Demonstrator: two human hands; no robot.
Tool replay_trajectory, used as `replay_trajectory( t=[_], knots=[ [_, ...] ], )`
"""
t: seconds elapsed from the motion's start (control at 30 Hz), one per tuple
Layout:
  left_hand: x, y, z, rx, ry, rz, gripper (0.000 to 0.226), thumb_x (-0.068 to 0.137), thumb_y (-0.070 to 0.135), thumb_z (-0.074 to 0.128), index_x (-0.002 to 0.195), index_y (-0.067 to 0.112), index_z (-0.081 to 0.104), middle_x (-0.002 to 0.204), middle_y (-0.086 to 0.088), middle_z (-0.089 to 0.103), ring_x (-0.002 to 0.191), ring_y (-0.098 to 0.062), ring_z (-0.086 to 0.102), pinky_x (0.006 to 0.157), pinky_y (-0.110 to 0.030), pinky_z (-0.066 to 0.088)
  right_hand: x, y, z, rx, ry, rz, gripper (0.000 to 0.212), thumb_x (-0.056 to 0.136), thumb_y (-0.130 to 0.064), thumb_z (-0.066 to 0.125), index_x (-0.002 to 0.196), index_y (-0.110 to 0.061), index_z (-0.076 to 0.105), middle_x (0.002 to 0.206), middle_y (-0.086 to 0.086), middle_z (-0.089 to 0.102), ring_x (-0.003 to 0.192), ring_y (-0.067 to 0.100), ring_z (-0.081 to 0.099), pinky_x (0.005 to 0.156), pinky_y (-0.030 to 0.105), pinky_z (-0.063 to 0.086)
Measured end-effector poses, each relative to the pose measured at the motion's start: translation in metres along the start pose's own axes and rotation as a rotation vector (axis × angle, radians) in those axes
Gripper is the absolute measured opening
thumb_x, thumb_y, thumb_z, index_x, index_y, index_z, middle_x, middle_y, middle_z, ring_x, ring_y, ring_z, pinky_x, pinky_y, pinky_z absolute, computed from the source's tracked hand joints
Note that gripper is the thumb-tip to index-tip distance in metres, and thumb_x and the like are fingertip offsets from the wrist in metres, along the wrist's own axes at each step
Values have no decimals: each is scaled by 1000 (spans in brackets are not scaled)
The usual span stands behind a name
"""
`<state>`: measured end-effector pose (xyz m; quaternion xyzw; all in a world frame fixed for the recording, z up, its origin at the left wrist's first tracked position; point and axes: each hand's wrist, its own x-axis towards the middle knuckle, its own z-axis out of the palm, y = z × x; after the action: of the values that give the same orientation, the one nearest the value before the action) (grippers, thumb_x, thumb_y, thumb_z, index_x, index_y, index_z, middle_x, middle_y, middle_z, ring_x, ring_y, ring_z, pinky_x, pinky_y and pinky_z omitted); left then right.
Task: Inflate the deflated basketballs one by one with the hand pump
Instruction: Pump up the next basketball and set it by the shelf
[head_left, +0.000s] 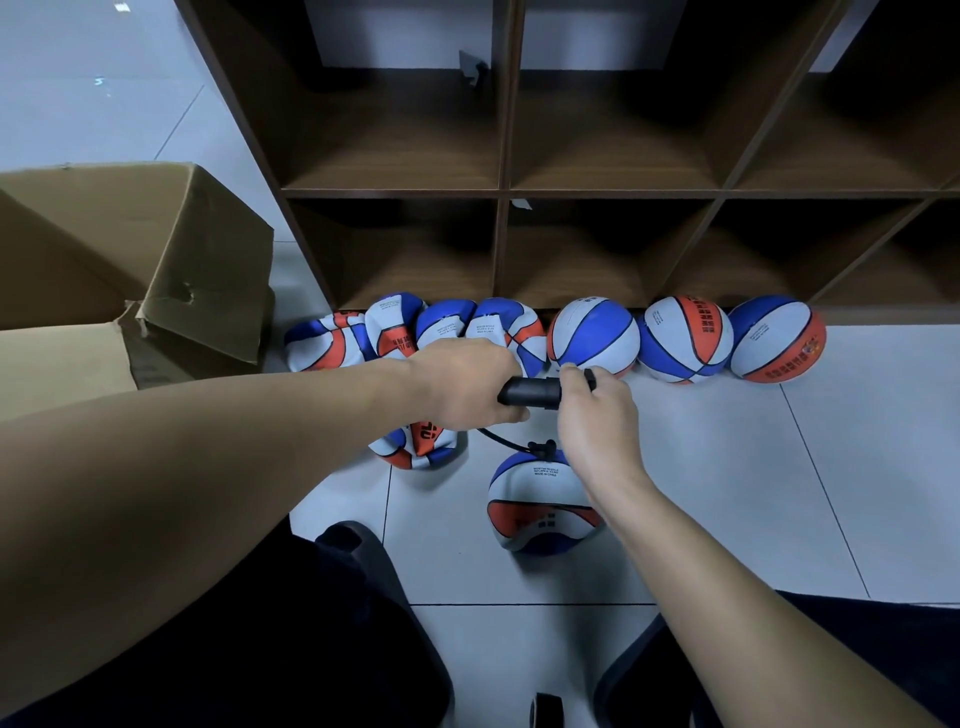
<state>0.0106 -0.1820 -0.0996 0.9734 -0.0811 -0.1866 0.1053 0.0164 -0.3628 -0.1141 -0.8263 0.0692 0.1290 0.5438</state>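
**Pump held over half-flat ball on tiled floor**

Grey tile floor (727, 493) w/ dark wood cubby shelf (504, 182) at 12 o'clock. Left hand (462, 384) is wrapped round the black pump barrel (530, 393), fingers curled under it. Right hand (597, 415) sits at 3 o'clock of the left, touching the barrel end, fingers closed on the pump handle (589, 375), mostly hidden. Black hose (498, 439) drops from the pump toward 6 o'clock, into the top of a partly flat basketball (540, 509) on the floor just below the right hand. Another flat ball (421, 447) lies at 6 o'clock of the left hand, partly hidden by the wrist. At 12 o'clock of the hands, along the shelf base: four flat balls (395, 327) at left, three round balls (685, 338) at right. Open cardboard box (156, 249) at 9 o'clock.
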Motion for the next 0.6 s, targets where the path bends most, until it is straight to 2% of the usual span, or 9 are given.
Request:
replay_trajectory(
  t=[0.1,0.2,0.33,0.53,0.6],
  knots=[
    [0,-4,0,-34,-23,-11,34,100,59,64,86,27,64,74,2,67,68,-19,64,60,-35,50,9,1,-14,-36,19,17,33,102,-26,54,71,-16,49,70,1,52,64,22,46,61,34,39],
    [-3,-15,3,-44,-65,-54,35,100,59,66,86,27,63,74,2,66,67,-18,63,62,-37,52,23,4,-35,27,119,63,37,96,-14,53,63,-19,39,64,-3,44,63,21,38,60,34,32],
    [-4,-26,3,-53,-80,-94,34,100,59,67,88,27,64,77,0,69,69,-20,66,68,-40,56,33,6,-53,158,211,168,38,95,-16,55,63,-27,38,59,-9,38,59,18,33,54,31,29],
    [-6,-22,9,0,-46,-104,32,101,57,64,87,29,64,75,2,66,68,-18,64,61,-35,51,22,3,-39,156,185,96,42,94,-13,51,57,-29,39,50,-16,38,59,16,34,58,33,32],
    [-6,-18,9,1,-19,-98,32,102,57,62,86,29,64,75,2,66,69,-19,65,60,-34,50,18,2,-33,145,203,65,38,95,-12,51,62,-25,38,52,-14,39,60,17,35,60,33,33]
  ],
)
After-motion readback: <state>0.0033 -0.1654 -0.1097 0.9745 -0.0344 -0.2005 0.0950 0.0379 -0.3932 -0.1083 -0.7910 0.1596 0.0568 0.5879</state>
